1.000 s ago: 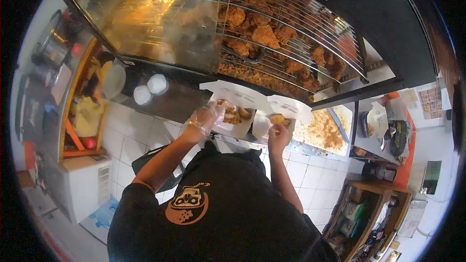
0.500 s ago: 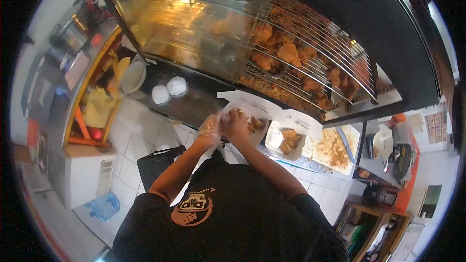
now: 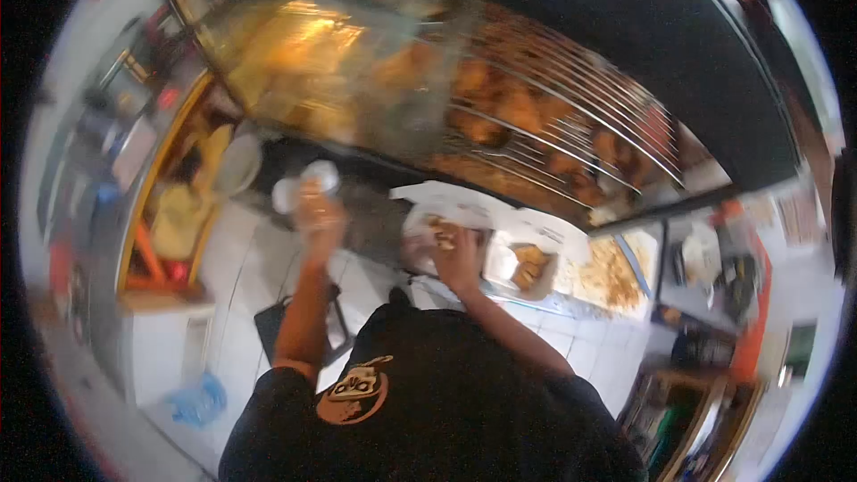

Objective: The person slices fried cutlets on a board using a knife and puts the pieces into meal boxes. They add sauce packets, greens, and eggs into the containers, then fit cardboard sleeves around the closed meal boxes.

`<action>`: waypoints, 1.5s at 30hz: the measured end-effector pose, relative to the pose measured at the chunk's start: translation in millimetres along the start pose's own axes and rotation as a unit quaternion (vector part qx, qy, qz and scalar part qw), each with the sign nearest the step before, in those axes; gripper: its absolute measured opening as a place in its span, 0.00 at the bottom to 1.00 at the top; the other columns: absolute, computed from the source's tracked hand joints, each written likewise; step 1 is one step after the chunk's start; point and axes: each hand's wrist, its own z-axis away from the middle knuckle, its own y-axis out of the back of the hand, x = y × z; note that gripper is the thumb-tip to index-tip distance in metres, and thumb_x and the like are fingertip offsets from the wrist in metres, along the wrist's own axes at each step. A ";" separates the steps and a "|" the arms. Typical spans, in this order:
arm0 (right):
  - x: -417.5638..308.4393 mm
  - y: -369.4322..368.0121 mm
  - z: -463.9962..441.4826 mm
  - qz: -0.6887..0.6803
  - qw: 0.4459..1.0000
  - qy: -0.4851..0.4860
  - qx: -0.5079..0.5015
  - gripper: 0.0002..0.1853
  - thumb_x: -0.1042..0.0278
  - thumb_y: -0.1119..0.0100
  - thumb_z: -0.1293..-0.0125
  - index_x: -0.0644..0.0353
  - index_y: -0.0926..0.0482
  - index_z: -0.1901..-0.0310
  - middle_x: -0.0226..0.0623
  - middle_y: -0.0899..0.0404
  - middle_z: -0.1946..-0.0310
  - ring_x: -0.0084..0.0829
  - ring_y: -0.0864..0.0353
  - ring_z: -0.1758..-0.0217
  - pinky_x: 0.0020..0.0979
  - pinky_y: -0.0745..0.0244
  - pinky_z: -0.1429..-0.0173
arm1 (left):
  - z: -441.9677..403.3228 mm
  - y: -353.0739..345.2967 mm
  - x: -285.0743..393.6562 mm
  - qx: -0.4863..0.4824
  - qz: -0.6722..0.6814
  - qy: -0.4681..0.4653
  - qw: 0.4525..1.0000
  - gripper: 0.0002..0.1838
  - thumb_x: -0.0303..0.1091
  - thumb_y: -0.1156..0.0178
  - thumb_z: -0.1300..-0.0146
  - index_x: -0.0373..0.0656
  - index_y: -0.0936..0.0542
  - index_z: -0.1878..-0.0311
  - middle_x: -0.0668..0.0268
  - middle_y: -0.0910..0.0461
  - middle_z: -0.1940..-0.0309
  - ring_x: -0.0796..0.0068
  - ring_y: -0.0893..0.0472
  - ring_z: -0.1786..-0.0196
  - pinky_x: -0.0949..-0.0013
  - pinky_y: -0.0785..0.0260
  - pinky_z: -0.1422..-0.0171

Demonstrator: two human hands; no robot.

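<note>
My left hand (image 3: 320, 216), blurred by motion, is at the two round white wrapped items (image 3: 321, 177) on the dark counter; whether it grips one is unclear. Over the left open white box (image 3: 420, 241) lies my right hand (image 3: 457, 259), touching the brown food pieces (image 3: 440, 230) in it. Its fingers are too smeared to read. To the right, a second open box (image 3: 527, 278) holds a round white item (image 3: 502, 261) and brown wedge-shaped pieces (image 3: 532, 264).
A display case (image 3: 357, 80) with wire racks (image 3: 571, 107) of fried pieces stands beyond the boxes. At right are a crumb-covered tray (image 3: 607, 281) and a blue-edged knife-like tool (image 3: 632, 264). A pale bowl (image 3: 239, 163) sits at left, a blue bottle (image 3: 198, 400) low down.
My left hand has moved left from the left box to the round white items. My right hand has stayed at that box, after earlier being at the right box. The view has blurred.
</note>
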 end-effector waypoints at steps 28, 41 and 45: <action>-48.3 187.3 80.1 -0.319 0.923 -0.126 -0.173 0.31 0.61 0.35 0.35 0.61 0.35 0.34 0.43 0.25 0.44 0.30 0.27 0.38 0.30 0.30 0.36 | -74.9 241.9 247.9 -0.331 0.473 -0.093 0.811 0.46 0.37 0.25 0.50 0.37 0.39 0.29 0.49 0.28 0.39 0.50 0.26 0.38 0.52 0.34 0.33; 137.6 394.5 131.3 -0.520 0.697 -0.216 0.444 0.24 0.68 0.31 0.40 0.59 0.28 0.43 0.40 0.21 0.53 0.36 0.18 0.51 0.38 0.16 0.52 | -87.1 243.5 417.5 -0.586 0.594 -0.106 0.541 0.43 0.29 0.40 0.40 0.42 0.47 0.22 0.58 0.39 0.26 0.60 0.32 0.30 0.63 0.39 0.28; 250.0 555.1 121.5 -0.394 0.740 -0.162 0.521 0.32 0.71 0.29 0.42 0.62 0.37 0.40 0.44 0.25 0.50 0.38 0.19 0.50 0.39 0.16 0.51 | -59.8 214.8 454.0 -0.649 0.605 0.192 0.419 0.39 0.30 0.39 0.37 0.44 0.43 0.23 0.59 0.35 0.30 0.66 0.28 0.36 0.71 0.32 0.38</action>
